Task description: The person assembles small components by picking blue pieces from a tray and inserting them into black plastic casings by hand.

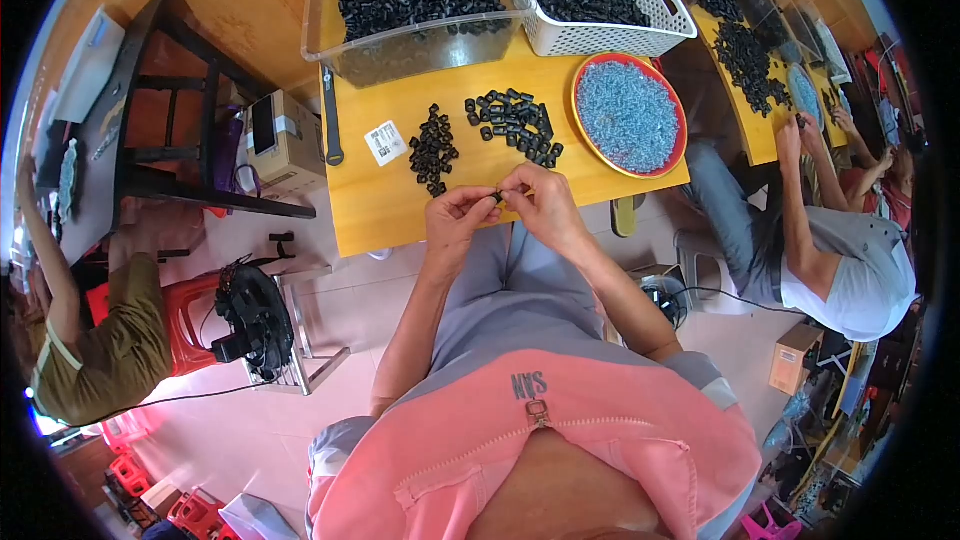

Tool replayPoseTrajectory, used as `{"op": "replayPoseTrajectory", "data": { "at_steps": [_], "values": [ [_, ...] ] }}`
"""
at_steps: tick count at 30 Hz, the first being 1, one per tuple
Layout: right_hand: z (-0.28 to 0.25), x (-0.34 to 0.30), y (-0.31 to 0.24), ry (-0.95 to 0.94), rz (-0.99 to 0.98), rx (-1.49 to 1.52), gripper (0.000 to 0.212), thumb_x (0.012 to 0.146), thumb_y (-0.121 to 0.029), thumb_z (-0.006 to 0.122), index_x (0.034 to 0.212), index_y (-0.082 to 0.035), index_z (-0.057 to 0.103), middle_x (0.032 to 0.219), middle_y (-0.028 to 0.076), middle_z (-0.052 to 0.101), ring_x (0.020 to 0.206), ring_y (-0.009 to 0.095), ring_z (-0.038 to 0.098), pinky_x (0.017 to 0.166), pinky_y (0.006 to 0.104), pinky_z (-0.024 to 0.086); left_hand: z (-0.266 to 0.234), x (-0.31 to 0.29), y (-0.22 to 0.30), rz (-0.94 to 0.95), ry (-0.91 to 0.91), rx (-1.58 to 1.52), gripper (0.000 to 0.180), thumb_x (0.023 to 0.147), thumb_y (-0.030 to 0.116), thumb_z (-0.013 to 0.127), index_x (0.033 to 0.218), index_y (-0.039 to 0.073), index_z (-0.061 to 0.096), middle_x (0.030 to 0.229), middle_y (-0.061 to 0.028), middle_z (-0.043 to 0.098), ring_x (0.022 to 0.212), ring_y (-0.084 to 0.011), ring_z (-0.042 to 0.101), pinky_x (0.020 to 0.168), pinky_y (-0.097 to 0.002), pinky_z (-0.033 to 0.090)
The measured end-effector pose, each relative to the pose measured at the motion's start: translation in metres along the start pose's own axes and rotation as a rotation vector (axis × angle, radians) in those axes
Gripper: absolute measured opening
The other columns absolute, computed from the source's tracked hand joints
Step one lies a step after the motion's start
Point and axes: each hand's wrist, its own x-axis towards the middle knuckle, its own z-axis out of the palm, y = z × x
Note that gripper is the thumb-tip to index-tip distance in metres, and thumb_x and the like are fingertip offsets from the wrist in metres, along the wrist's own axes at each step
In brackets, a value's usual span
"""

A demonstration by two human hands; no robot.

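Both hands meet just over the near edge of the yellow table (375, 210). My left hand (457, 220) pinches a small black plastic part (497, 197) between thumb and fingertips. From the other side, my right hand (546, 204) closes its fingertips on the same part, whose fine shape is mostly hidden. Beyond my left hand lies a pile of small black pieces (433, 152). Further right, larger black cylindrical pieces (515, 123) are spread out. A round red and yellow tray (641, 174) on the right holds many tiny bluish clear pieces (626, 112).
At the back stand a clear bin (420, 53) and a white perforated basket (610, 40), both holding black parts. A white label (385, 143) and a dark strap-like tool (332, 118) lie at left. A black fan (257, 322) stands left; co-workers sit on both sides.
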Motion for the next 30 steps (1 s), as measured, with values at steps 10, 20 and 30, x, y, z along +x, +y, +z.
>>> {"op": "replayPoseTrajectory", "data": {
  "at_steps": [10, 20, 30],
  "values": [
    [0.005, -0.001, 0.012, 0.008, 0.024, -0.002, 0.004, 0.069, 0.005, 0.057, 0.072, 0.003, 0.055, 0.068, 0.015, 0.057, 0.06, 0.026, 0.059, 0.053, 0.0326, 0.045, 0.003, -0.001, -0.005, 0.002, 0.03, 0.025, 0.013, 0.079, 0.003, 0.06, 0.091, -0.003, 0.061, 0.08, -0.0068, 0.062, 0.067, -0.0105, 0.059, 0.064, -0.0223, 0.05],
    [0.002, 0.004, 0.018, -0.069, -0.011, -0.217, 0.003, 0.072, 0.004, 0.057, 0.075, 0.004, 0.057, 0.065, 0.01, 0.06, 0.061, 0.014, 0.059, 0.053, 0.0276, 0.047, 0.007, 0.002, -0.013, 0.006, 0.066, 0.113, 0.007, 0.08, 0.002, 0.058, 0.085, -0.002, 0.061, 0.074, -0.0046, 0.061, 0.064, -0.0085, 0.057, 0.06, -0.0208, 0.048],
    [0.013, 0.01, 0.027, 0.14, -0.101, -0.095, 0.007, 0.069, 0.005, 0.056, 0.075, 0.002, 0.058, 0.069, 0.014, 0.057, 0.061, 0.025, 0.058, 0.055, 0.032, 0.047, 0.013, 0.017, -0.018, 0.084, 0.162, 0.113, 0.005, 0.08, 0.002, 0.059, 0.083, -0.002, 0.06, 0.074, -0.0038, 0.061, 0.062, -0.0071, 0.056, 0.058, -0.0195, 0.048]
  ]
}}
